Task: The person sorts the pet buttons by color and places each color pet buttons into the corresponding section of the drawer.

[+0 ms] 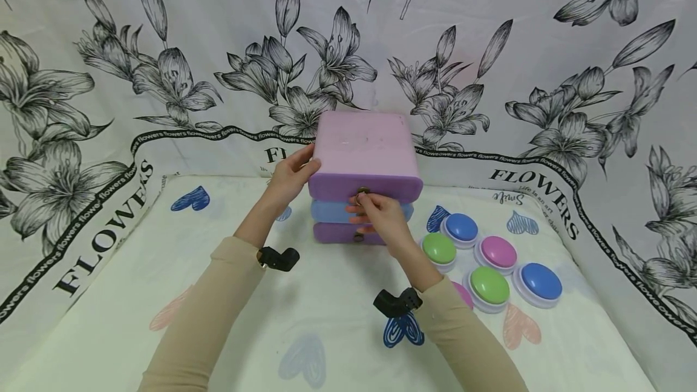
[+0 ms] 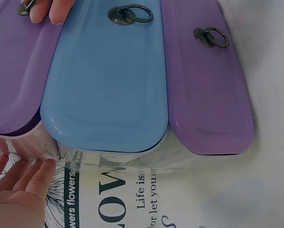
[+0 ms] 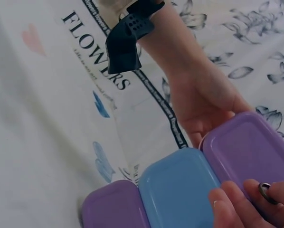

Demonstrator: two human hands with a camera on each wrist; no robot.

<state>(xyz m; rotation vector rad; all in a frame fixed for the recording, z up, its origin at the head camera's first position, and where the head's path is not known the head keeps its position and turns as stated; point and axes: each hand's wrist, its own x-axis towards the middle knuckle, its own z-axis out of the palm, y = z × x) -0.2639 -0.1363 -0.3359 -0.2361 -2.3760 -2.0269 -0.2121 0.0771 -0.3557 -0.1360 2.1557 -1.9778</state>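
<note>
A small chest of three stacked drawers [image 1: 362, 147] has a pink top, with purple, blue and purple fronts from top to bottom. My left hand [image 1: 290, 179] rests its fingers against the left side of the top level. With thumb and fingers, my right hand [image 1: 385, 218] pinches the metal ring pull [image 3: 265, 194] on the top drawer's purple front [image 2: 21, 78]. A narrow dark gap shows behind that front's edge in the left wrist view. Below it, the blue front [image 2: 106, 83] and the lower purple front [image 2: 208, 90] carry ring pulls of their own.
To the right of the chest lie several round push buttons, among them a blue button [image 1: 541, 281], a green button [image 1: 490, 285] and a pink button [image 1: 498, 251]. A flower-printed cloth [image 1: 245, 47] hangs behind the chest and continues under it.
</note>
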